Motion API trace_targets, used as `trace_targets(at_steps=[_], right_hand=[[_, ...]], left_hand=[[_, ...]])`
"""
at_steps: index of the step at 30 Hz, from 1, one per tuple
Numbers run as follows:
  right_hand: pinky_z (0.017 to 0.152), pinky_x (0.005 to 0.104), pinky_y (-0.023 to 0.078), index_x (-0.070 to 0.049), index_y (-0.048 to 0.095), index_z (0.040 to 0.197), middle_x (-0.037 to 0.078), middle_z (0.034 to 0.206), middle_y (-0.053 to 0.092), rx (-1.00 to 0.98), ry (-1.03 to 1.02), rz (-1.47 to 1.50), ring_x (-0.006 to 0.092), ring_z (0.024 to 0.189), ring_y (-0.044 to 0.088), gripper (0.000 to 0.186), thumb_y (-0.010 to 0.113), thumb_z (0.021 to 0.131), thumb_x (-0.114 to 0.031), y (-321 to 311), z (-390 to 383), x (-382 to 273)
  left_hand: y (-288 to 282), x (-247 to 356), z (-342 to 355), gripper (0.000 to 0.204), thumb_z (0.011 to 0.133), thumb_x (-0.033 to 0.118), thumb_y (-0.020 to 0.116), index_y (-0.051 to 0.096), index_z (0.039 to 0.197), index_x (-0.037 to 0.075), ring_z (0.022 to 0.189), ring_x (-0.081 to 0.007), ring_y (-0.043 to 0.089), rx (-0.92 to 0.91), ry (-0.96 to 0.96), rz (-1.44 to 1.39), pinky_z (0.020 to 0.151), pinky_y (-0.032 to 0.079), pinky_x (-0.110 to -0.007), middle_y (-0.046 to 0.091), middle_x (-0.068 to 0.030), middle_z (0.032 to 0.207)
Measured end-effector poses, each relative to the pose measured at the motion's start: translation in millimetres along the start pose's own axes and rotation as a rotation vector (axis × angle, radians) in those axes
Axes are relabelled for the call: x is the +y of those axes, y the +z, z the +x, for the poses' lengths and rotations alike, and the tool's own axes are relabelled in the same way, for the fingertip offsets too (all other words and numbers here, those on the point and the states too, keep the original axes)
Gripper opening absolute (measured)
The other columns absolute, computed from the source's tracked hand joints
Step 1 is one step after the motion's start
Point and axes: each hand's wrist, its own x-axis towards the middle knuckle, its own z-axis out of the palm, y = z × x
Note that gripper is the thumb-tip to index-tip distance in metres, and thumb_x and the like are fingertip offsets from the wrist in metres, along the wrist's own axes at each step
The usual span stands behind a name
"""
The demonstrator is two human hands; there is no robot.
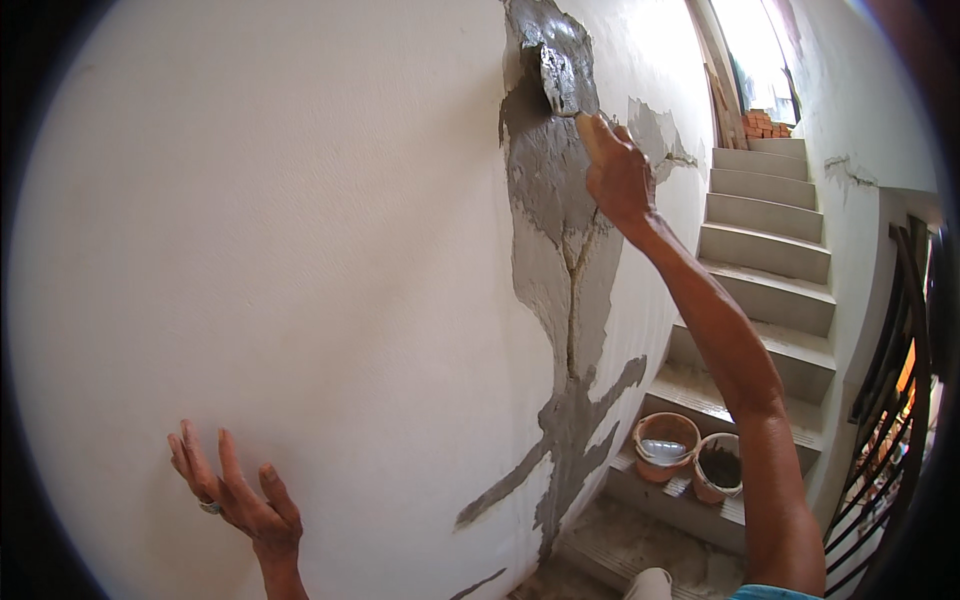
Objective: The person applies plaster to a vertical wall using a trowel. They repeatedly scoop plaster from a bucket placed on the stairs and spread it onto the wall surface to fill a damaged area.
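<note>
My right hand (pixel 622 172) is closed round the handle of a trowel (pixel 560 82), reaching up the wall. Its blade is smeared with wet grey mortar and lies at the patch of dark mortar (pixel 550 160) high on the white wall (pixel 330 230). Below that patch a crack (pixel 571 300) runs down through bare grey render and branches near the bottom. At the lower left, my left hand (pixel 240 495) is open with fingers spread, at the wall's surface, holding nothing; a ring is on one finger.
Two buckets stand on a stair to the right: one (pixel 664 450) with a clear plastic thing inside, one (pixel 718 467) with dark mix. Concrete stairs (pixel 765 235) climb to stacked bricks (pixel 768 124). A dark metal railing (pixel 885 420) edges the right. My shoe (pixel 650 584) shows below.
</note>
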Motion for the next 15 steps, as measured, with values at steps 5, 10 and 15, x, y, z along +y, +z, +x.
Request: trace_targets(at_steps=[5, 10, 15], right_hand=[[0.087, 0.0505, 0.056, -0.008, 0.053, 0.144, 0.020, 0.112, 0.066, -0.096, -0.017, 0.019, 0.0434, 0.100, 0.070, 0.061, 0.059, 0.084, -0.001, -26, -32, -14], [0.092, 0.0433, 0.055, -0.005, 0.060, 0.142, 0.019, 0.118, 0.069, -0.100, -0.006, 0.275, 0.0377, 0.102, 0.071, 0.067, 0.064, 0.077, 0.005, -50, -42, -4], [0.095, 0.0435, 0.053, -0.005, 0.061, 0.141, 0.020, 0.121, 0.070, 0.007, -0.032, 0.206, 0.0382, 0.107, 0.070, 0.064, 0.063, 0.077, 0.003, -38, -7, -3]], left_hand=[[3, 0, 0, 0.049, 0.111, 0.033, 0.037, 0.045, 0.146, -0.001, 0.153, -0.0471, 0.021, 0.015, -0.003, -0.015, 0.123, 0.021, -0.064, 0.031, -0.0259, 0.161], [1, -2, -3, 0.049, 0.111, 0.032, 0.038, 0.045, 0.146, -0.001, 0.153, -0.0473, 0.020, 0.005, -0.020, -0.013, 0.123, 0.021, -0.063, 0.031, -0.0263, 0.161], [-1, 2, -1, 0.047, 0.110, 0.032, 0.039, 0.046, 0.144, 0.000, 0.152, -0.0484, 0.022, -0.008, -0.062, -0.024, 0.121, 0.023, -0.067, 0.031, -0.0252, 0.158]])
